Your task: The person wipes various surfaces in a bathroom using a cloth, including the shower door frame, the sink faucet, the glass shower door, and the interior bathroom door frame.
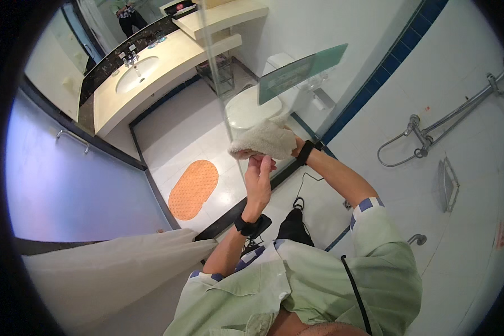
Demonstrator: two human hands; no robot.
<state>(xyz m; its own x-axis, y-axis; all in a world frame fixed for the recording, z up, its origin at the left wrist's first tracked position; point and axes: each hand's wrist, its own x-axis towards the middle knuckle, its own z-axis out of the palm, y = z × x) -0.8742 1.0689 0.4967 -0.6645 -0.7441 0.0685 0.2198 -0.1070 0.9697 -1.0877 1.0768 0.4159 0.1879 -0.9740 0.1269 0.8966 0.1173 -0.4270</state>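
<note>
A beige fluffy cloth [266, 138] is bunched up in front of me, beside the clear glass panel [211, 50]. My left hand [258, 182] has its fingers closed at the cloth's lower edge, pinching it from below. From the right, my right hand [298, 147] goes into the cloth, which covers most of its fingers. Both wrists wear black bands. Whether the cloth touches the glass, I cannot tell.
Beyond the glass are a white toilet [252, 109], a cream counter with a sink [137, 74] and an orange mat [193, 189]. A shower fixture [419, 136] is on the right wall. A white curtain [117, 274] hangs lower left. A thin cable [303, 182] lies near my foot.
</note>
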